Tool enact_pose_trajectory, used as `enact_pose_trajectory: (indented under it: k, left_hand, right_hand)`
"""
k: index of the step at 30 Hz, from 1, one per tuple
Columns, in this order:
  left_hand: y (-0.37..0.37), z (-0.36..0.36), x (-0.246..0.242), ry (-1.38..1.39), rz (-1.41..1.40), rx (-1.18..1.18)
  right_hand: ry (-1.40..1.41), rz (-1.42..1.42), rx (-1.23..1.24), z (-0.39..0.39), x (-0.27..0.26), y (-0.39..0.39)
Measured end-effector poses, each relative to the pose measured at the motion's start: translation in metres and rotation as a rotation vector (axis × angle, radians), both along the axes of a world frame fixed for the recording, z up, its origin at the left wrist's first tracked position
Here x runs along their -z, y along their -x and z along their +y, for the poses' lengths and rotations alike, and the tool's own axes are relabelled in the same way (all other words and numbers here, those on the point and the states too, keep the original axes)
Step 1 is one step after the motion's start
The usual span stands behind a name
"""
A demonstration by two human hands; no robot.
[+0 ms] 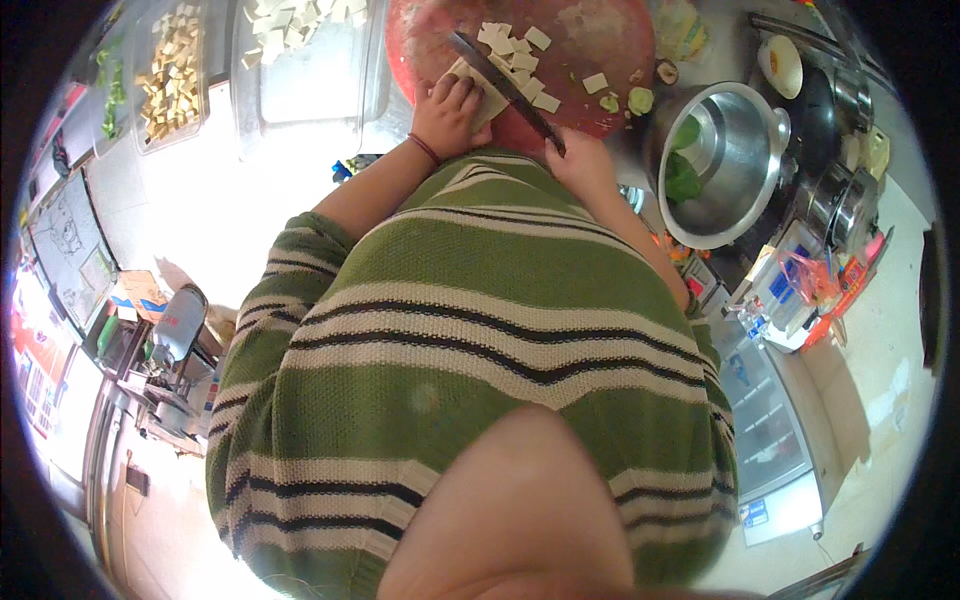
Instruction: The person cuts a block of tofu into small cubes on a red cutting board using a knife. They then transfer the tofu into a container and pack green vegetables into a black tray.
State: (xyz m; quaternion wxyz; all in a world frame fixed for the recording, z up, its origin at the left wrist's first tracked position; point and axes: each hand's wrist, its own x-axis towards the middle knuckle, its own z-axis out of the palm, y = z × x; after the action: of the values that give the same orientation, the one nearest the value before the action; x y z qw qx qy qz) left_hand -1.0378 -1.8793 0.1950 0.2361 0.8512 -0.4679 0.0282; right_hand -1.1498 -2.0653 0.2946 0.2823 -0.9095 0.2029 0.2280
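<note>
On a round red cutting board, my left hand presses down on a pale slab of what looks like tofu. My right hand is closed around the handle end of a dark-bladed kitchen knife. The blade lies slantwise along the slab's right edge, close to the left fingers. Small pale cut squares are scattered just right of the blade. Greenish vegetable slices rest near the board's lower right rim.
Left of the board stand a clear tray with pale squares, a container of yellowish cubes and one with chopped greens. A metal pot holding green leaves is close on the right, beside a light oval ladle or bowl.
</note>
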Motion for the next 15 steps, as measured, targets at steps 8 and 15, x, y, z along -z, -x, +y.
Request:
enact_pose_trajectory:
  k: [8, 15]
  left_hand:
    - [-0.002, 0.000, 0.007, 0.010, -0.012, 0.022]
    - [-0.003, -0.002, 0.004, 0.014, -0.012, 0.026]
  right_hand:
    - [0.035, 0.052, -0.080, -0.001, -0.003, -0.005]
    - [0.048, 0.089, -0.098, 0.010, 0.033, -0.040]
